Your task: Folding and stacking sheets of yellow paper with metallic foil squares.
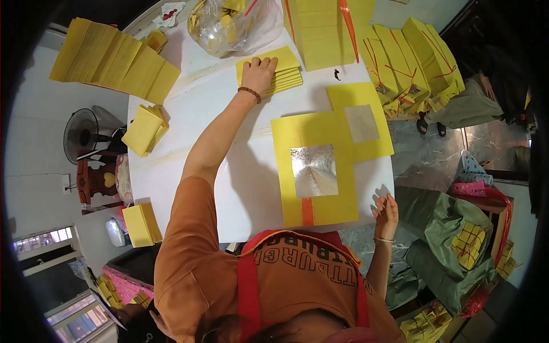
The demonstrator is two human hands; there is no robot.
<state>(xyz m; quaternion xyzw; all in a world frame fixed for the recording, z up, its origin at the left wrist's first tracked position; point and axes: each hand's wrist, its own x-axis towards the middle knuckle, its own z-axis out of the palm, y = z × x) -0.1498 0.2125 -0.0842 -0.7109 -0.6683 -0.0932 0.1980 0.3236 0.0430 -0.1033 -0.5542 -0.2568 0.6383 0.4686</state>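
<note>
My left hand is closed over a stack of folded yellow paper toward the far side of the white table, its fingers bent across the top. Off the table's near right edge hangs my right hand, empty, with its fingers loosely apart. Between the two hands lies a flat yellow sheet bearing a silver foil square and an orange strip. It overlaps a second yellow sheet whose square looks duller grey.
Folded yellow stacks line the table's left side, another nearer. A long yellow stack is far left. A clear plastic bag and a large yellow bundle stand at the back. Tied bundles and green sacks are right.
</note>
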